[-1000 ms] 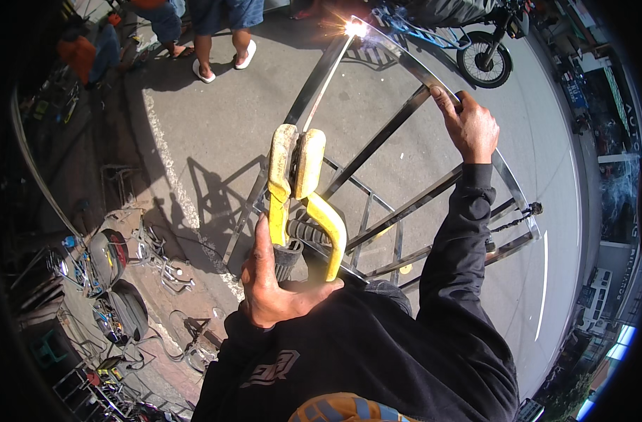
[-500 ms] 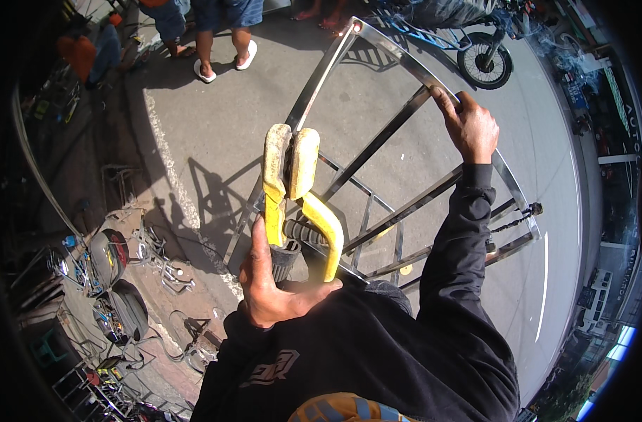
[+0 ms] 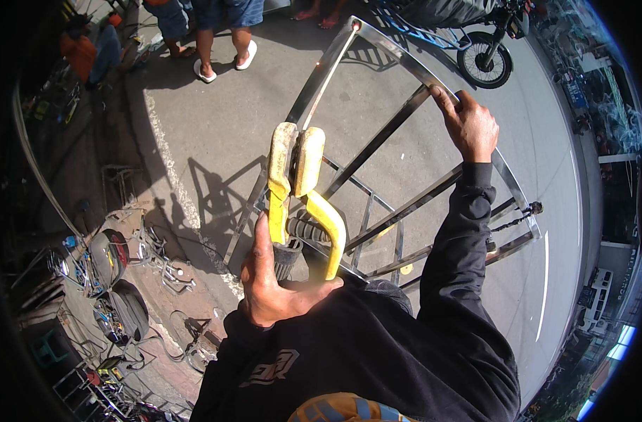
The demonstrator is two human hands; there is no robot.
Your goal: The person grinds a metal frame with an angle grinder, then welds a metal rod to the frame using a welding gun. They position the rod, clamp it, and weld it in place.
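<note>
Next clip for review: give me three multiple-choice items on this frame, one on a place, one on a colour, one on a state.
1. Where is the right hand?
A. on the curved top bar of the metal frame
B. on the motorbike
C. on the yellow tool

2. What colour is the tool in the left hand?
A. red
B. yellow
C. blue

3. How does the left hand stand to the tool?
A. open, clear of it
B. flat on top of it
C. closed around its dark grip

Answers:
1 A, the fingers rest on the frame's curved rail, far from the motorbike.
2 B, the two long arms of the tool are yellow and worn.
3 C, the fingers wrap the dark grip at the tool's near end.
</note>
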